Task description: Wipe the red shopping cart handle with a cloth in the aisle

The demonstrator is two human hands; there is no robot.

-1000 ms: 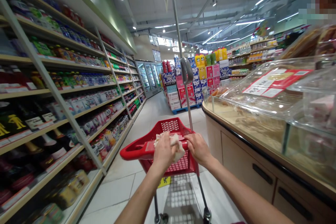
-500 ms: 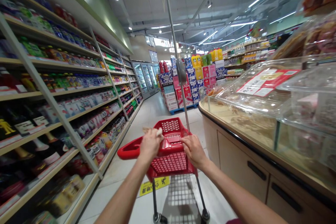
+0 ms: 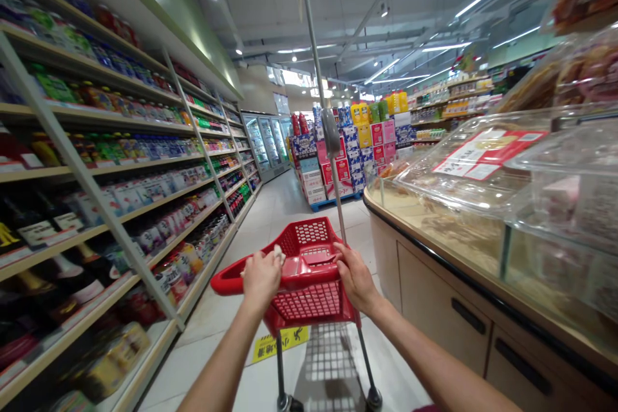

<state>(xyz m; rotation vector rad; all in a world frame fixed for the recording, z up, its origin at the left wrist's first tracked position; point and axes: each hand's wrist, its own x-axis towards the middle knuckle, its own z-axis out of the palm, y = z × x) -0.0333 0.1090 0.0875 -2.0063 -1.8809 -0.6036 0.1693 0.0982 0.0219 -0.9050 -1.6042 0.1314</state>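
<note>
A red plastic shopping cart [image 3: 309,299] with a perforated basket stands in front of me. My left hand [image 3: 262,278] is closed around a crumpled whitish cloth [image 3: 279,253], of which only a small part shows. It presses on the left half of the cart's red handle. At the handle's right end, my right hand [image 3: 355,275] curls its fingers over the edge, close to a tall metal pole [image 3: 316,64] rising from the cart. No goods show inside the basket.
Shelves of bottles and packs [image 3: 145,187] line the left. A counter [image 3: 434,296] with clear plastic food boxes [image 3: 487,154] runs along the right. Stacked drink cartons [image 3: 338,167] stand ahead on a blue pallet. A yellow floor sign [image 3: 281,343] lies beneath the cart.
My left hand has slid left along the handle with the cloth. My right hand stays at the handle's right end. The cart has barely shifted in view.
</note>
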